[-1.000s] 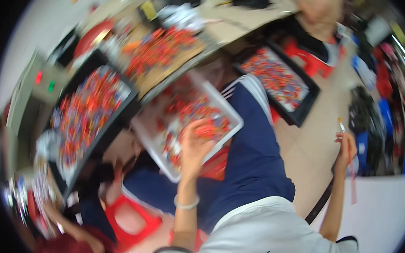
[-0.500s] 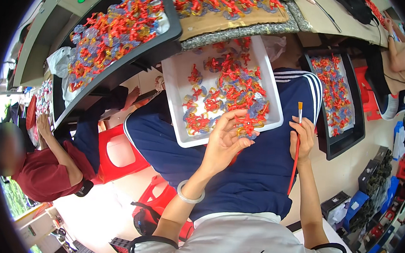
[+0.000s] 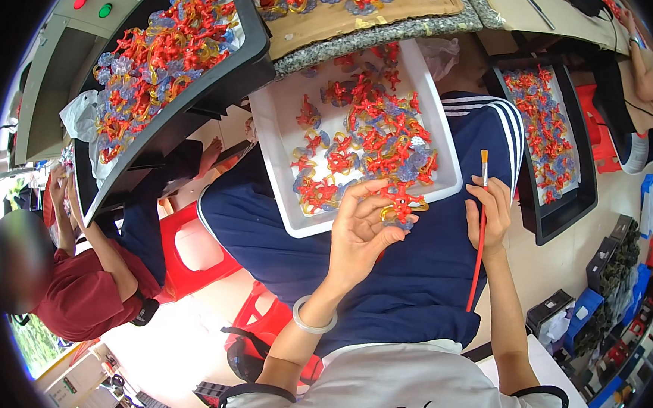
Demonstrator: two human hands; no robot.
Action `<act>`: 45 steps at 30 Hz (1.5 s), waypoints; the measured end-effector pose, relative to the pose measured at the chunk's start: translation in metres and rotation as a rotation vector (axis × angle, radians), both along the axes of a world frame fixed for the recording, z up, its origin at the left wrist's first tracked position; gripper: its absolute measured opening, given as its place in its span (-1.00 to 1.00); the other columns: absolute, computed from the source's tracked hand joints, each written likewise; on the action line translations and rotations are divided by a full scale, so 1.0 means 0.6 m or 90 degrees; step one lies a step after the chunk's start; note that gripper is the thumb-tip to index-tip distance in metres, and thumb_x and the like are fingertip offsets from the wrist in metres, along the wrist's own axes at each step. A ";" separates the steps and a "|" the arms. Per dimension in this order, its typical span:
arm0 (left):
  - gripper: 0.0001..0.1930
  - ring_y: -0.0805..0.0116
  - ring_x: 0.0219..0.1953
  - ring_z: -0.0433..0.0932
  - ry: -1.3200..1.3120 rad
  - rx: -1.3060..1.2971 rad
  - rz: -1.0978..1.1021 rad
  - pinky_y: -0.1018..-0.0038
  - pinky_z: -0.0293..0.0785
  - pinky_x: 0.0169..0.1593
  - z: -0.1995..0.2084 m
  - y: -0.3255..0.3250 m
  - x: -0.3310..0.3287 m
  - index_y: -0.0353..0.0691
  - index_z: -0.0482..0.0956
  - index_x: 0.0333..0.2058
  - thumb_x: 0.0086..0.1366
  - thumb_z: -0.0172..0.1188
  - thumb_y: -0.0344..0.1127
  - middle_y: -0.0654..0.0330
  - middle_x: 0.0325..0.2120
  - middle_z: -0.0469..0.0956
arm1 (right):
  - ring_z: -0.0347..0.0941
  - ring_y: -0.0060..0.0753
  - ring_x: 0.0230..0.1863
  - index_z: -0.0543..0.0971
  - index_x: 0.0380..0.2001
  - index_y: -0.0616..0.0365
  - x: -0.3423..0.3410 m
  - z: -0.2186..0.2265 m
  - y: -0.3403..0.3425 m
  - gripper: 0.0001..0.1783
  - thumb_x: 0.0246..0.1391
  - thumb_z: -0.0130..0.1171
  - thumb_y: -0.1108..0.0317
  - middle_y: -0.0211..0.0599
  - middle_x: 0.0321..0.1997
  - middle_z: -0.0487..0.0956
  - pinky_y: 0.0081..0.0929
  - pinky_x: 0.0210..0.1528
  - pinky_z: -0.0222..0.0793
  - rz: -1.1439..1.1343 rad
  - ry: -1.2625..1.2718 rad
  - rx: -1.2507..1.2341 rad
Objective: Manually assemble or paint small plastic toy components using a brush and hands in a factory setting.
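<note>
Left hand (image 3: 358, 232) pinching red figure (image 3: 400, 201) at white tray (image 3: 282, 138) rim; right hand (image 3: 490, 214) gripping paintbrush (image 3: 479, 236) alongside.

White shirt, navy trousers, bangle (image 3: 312, 322)

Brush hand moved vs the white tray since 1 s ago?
Yes. The right hand with the brush came in from far right of the white tray to beside its near right corner.
</note>
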State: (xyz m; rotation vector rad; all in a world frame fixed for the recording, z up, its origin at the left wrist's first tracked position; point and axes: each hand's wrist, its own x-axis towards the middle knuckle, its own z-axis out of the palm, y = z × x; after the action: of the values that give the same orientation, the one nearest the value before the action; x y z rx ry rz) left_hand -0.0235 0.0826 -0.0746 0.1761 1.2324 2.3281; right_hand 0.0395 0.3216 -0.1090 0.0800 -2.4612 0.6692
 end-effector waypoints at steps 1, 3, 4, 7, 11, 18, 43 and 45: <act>-0.30 0.01 -0.05 0.59 -0.020 0.000 0.005 0.36 0.64 -0.06 -0.001 0.000 0.000 -0.29 0.15 0.19 0.13 0.33 -0.52 0.10 -0.08 0.51 | 0.46 0.03 -0.13 0.58 -0.27 0.29 0.001 -0.002 0.001 -0.69 -0.21 0.25 0.61 -0.05 -0.17 0.58 -0.21 -0.07 0.41 -0.001 -0.004 0.000; -0.32 0.08 -0.04 0.58 -0.042 0.009 0.014 0.39 0.61 -0.05 0.002 0.001 -0.002 -0.30 0.16 0.18 0.13 0.31 -0.58 0.09 -0.08 0.50 | 0.46 0.03 -0.12 0.59 -0.27 0.29 0.002 -0.002 0.004 -0.70 -0.21 0.25 0.60 -0.05 -0.17 0.58 -0.21 -0.06 0.41 -0.004 -0.011 0.003; -0.34 0.15 -0.03 0.57 -0.061 0.018 0.020 0.41 0.58 -0.03 0.001 0.003 -0.004 -0.32 0.18 0.16 0.13 0.29 -0.64 0.09 -0.08 0.49 | 0.46 0.02 -0.12 0.59 -0.27 0.29 0.002 -0.001 0.007 -0.70 -0.20 0.25 0.60 -0.05 -0.16 0.58 -0.21 -0.06 0.41 -0.011 -0.015 0.008; -0.36 0.21 0.00 0.55 0.010 -0.041 0.054 0.41 0.58 -0.03 -0.010 -0.005 -0.005 -0.33 0.21 0.14 0.10 0.30 -0.66 0.08 -0.08 0.49 | 0.45 0.03 -0.09 0.59 -0.27 0.30 -0.005 0.000 0.005 -0.70 -0.19 0.25 0.59 -0.06 -0.16 0.58 -0.21 -0.02 0.39 -0.017 -0.009 -0.011; -0.35 0.32 -0.05 0.54 -0.004 -0.037 0.084 0.43 0.58 -0.08 0.004 -0.001 -0.010 -0.31 0.24 0.14 0.08 0.32 -0.68 0.12 -0.10 0.49 | 0.44 0.05 -0.07 0.59 -0.25 0.29 -0.007 0.001 0.003 -0.71 -0.16 0.25 0.59 -0.05 -0.15 0.58 -0.20 0.01 0.37 -0.015 -0.019 -0.028; -0.33 0.46 -0.07 0.49 0.082 -0.204 0.149 0.55 0.51 -0.09 -0.014 -0.009 -0.016 -0.28 0.29 0.13 0.05 0.39 -0.62 0.16 -0.12 0.49 | 0.44 0.10 -0.06 0.57 -0.23 0.31 0.010 0.001 0.010 -0.72 -0.11 0.21 0.63 0.00 -0.13 0.57 -0.18 0.04 0.37 -0.039 -0.022 -0.002; -0.62 -0.04 -0.16 0.53 0.532 -0.764 0.192 0.28 0.46 -0.06 0.013 -0.066 -0.172 -0.32 0.44 -0.01 0.15 0.18 -0.54 -0.08 -0.16 0.50 | 0.44 0.00 -0.03 0.57 -0.22 0.28 0.005 -0.008 0.013 -0.71 -0.10 0.22 0.62 -0.04 -0.13 0.58 -0.21 0.09 0.31 -0.068 -0.014 -0.044; -0.60 0.00 -0.16 0.52 0.523 -0.836 0.189 0.30 0.47 -0.09 -0.085 -0.087 -0.208 -0.31 0.43 0.01 0.16 0.19 -0.52 -0.08 -0.14 0.50 | 0.44 0.01 -0.04 0.58 -0.24 0.28 0.006 -0.007 0.015 -0.70 -0.15 0.23 0.62 -0.06 -0.13 0.58 -0.22 0.06 0.33 -0.063 -0.010 -0.048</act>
State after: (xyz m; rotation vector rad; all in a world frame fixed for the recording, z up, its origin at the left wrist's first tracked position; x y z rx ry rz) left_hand -0.1485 0.0302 -0.1256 0.5065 3.0346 1.1305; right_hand 0.0433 0.3304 -0.1133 -0.0755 -2.4340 0.7207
